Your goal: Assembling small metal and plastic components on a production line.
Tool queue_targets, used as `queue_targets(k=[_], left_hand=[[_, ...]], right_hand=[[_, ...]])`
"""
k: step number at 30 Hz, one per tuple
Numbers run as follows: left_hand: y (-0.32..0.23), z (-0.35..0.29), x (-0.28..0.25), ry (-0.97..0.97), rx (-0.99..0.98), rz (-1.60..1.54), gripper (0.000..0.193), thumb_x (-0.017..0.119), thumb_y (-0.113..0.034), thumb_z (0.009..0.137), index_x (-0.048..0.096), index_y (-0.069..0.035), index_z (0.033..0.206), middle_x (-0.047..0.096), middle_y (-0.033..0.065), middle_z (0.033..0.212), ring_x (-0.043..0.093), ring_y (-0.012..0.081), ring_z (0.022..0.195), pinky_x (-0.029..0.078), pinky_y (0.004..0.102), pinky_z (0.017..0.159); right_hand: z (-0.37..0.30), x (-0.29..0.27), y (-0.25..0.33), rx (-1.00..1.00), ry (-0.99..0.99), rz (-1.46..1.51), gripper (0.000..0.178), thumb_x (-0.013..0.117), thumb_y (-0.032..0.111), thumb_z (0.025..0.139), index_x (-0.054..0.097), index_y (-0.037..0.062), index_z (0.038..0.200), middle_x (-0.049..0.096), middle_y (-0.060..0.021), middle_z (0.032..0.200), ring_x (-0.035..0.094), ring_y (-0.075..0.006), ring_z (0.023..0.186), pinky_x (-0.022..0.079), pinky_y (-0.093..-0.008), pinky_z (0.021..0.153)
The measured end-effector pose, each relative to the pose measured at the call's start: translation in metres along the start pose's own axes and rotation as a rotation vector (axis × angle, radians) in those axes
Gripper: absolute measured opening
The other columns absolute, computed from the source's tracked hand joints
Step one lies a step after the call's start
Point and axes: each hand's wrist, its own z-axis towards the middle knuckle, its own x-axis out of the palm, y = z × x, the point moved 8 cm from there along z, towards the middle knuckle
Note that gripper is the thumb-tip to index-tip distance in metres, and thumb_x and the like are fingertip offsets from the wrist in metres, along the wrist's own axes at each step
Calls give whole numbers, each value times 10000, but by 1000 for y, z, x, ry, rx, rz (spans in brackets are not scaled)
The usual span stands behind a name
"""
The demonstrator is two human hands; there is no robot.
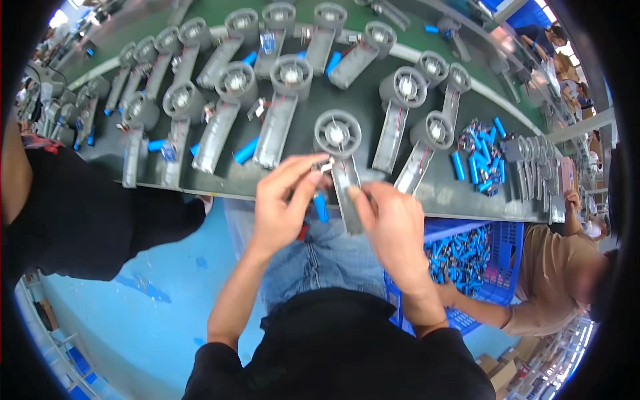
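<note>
L hand (281, 207) near ctr of frame, thumb + index pinched; R hand (395, 227) right of ctr, thumb angled up-left; forearms (237, 297) up from btm.

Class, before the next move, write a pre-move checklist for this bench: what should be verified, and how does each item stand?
1. Left grip on the white part: ok, pinched at the fingertips.
2. Right grip at the fan: ok, touching its handle; firmness unclear.
3. Blue cylinder inside the handle: not ok, it hangs beside it.
4. Wire joins sound: cannot tell, too small.
5. Neighbour's arm clear of the fan: ok.
</note>
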Motion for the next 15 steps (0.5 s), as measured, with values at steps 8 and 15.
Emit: queue_targets(k=[8,15], left_hand=[[-83,87,22,21,-43,-153,236,561,-138,1019,645,25,1166,664,52,863,602,102,616,489,251,582],[-77,339,-38,-39,17,310,285,607,-185,978,681,25,1155,695,59,887,604,103,621,459,237,547]], right_hand=[[58,-75,10,70,-34,274,248,662,190,954,690,-32,847,470,17,543,373,-42,528,297,-282,458],[328,-42,6,-180,-49,38,400,626,375,928,718,-9,873,654,-185,722,622,-299,687,480,-415,689]])
